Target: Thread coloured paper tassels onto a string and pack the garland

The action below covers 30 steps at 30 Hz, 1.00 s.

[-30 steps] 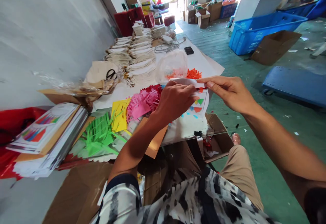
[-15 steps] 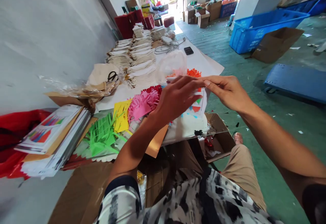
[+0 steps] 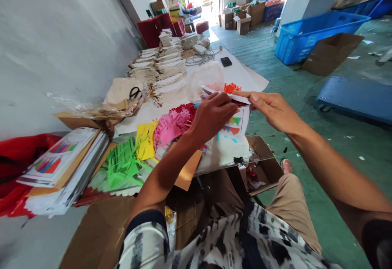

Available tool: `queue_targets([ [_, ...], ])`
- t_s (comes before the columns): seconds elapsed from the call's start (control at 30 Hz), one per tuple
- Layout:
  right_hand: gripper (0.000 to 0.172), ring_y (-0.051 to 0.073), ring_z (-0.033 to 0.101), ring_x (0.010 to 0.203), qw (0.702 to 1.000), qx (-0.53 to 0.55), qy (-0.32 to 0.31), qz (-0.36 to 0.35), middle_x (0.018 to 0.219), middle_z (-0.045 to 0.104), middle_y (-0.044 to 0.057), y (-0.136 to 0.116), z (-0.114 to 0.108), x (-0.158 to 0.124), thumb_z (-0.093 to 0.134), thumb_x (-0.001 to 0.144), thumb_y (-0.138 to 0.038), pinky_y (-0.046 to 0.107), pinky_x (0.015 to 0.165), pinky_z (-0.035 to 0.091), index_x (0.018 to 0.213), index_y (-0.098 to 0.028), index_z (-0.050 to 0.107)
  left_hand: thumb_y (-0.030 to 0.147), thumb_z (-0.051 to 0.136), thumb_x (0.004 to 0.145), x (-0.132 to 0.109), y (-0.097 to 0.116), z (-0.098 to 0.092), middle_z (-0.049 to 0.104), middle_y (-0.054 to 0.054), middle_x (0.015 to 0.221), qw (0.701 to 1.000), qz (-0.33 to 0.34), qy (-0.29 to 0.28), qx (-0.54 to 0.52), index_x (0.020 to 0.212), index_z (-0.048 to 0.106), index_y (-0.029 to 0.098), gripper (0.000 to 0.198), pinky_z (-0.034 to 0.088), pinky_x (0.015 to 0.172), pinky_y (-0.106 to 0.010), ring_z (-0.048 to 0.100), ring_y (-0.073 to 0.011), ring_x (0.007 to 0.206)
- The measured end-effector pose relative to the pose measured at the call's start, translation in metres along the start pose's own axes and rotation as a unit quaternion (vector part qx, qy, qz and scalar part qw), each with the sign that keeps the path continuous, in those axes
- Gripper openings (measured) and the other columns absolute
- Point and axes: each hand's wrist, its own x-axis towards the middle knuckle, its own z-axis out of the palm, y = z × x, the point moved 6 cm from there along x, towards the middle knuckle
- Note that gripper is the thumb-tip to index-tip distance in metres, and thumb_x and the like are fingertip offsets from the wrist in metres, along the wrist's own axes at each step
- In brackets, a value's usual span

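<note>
A white printed paper envelope (image 3: 240, 127) with coloured pennant shapes stands at the table's near right edge, its top open and something dark red showing inside. My left hand (image 3: 211, 114) is closed with bent fingers over its top edge; the fingertips are partly hidden. On the other side, my right hand (image 3: 271, 109) pinches the top flap at the right corner, its forefinger lying along the flap. Just beyond are orange paper fringes (image 3: 232, 88) and a clear plastic bag (image 3: 206, 79). Left of my left hand lie pink tissue fringes (image 3: 171, 125).
Yellow fringes (image 3: 146, 140) and green fringes (image 3: 124, 163) lie left, beside a stack of printed envelopes (image 3: 65, 165). Stacked white strung bundles (image 3: 171, 69), scissors (image 3: 134, 93) and a black phone (image 3: 226, 61) lie farther back. An open cardboard box (image 3: 266, 158) sits below the table edge.
The envelope's flap has lifted and its opening now shows. My left hand's fingers have drawn back and curled. The right hand stays at the flap's corner.
</note>
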Motion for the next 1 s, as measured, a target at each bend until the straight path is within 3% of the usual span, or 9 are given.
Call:
queue_targets([
  [0.1, 0.045, 0.025, 0.075, 0.131, 1.0, -0.019, -0.012, -0.011, 0.125, 0.085, -0.001, -0.005, 0.0, 0.002, 0.058, 0.108, -0.066, 0.045, 0.121, 0.056, 0.139, -0.041, 0.08, 0.03, 0.062, 0.107, -0.003, -0.007, 0.009, 0.066, -0.002, 0.091, 0.996, -0.023, 0.064, 0.05, 0.094, 0.068, 0.025, 0.015, 0.057, 0.08, -0.036, 0.063, -0.0175, 0.088],
  [0.23, 0.043, 0.026, 0.075, 0.132, 0.999, -0.045, -0.011, -0.021, 0.123, 0.085, -0.002, -0.01, 0.0, 0.003, 0.058, 0.108, -0.064, 0.045, 0.12, 0.057, 0.138, -0.042, 0.08, 0.025, 0.055, 0.106, -0.002, -0.006, 0.019, 0.063, -0.002, 0.094, 0.992, 0.01, 0.113, 0.051, 0.102, 0.068, 0.026, 0.013, 0.058, 0.093, -0.045, 0.068, -0.0225, 0.102],
  [0.4, 0.042, 0.026, 0.073, 0.137, 0.997, -0.058, -0.029, -0.038, 0.124, 0.085, -0.002, -0.012, -0.002, 0.002, 0.066, 0.104, -0.062, 0.043, 0.121, 0.056, 0.138, -0.043, 0.08, 0.025, 0.066, 0.104, 0.0, -0.01, 0.017, 0.072, -0.001, 0.098, 0.997, -0.055, 0.042, -0.018, 0.101, 0.065, 0.026, 0.003, 0.057, 0.087, -0.037, 0.067, -0.0173, 0.091],
  [0.6, 0.041, 0.027, 0.073, 0.136, 0.994, -0.056, -0.078, -0.05, 0.125, 0.085, -0.002, -0.011, -0.009, 0.006, 0.071, 0.101, -0.059, 0.048, 0.124, 0.054, 0.137, -0.043, 0.081, 0.037, 0.064, 0.111, -0.003, -0.003, 0.005, 0.077, -0.001, 0.105, 0.996, 0.062, 0.037, -0.049, 0.111, 0.068, 0.026, 0.012, 0.058, 0.084, -0.032, 0.073, -0.0141, 0.094],
  [0.83, 0.039, 0.026, 0.075, 0.132, 0.991, -0.048, -0.123, -0.028, 0.125, 0.085, -0.001, -0.01, -0.011, 0.012, 0.07, 0.101, -0.057, 0.042, 0.122, 0.056, 0.134, -0.04, 0.083, 0.045, 0.066, 0.108, -0.004, -0.008, 0.007, 0.077, -0.001, 0.106, 0.997, 0.057, 0.026, 0.046, 0.107, 0.071, 0.031, 0.016, 0.054, 0.094, -0.042, 0.069, -0.0205, 0.101],
  [1.0, 0.036, 0.024, 0.075, 0.13, 0.99, -0.065, -0.109, -0.067, 0.134, 0.082, -0.001, -0.014, -0.011, 0.012, 0.064, 0.105, -0.045, 0.044, 0.118, 0.057, 0.136, -0.038, 0.082, 0.056, 0.071, 0.103, -0.012, -0.024, -0.005, 0.077, -0.001, 0.107, 0.997, 0.047, 0.019, 0.051, 0.097, 0.071, 0.03, 0.027, 0.047, 0.109, -0.045, 0.067, -0.0218, 0.108],
])
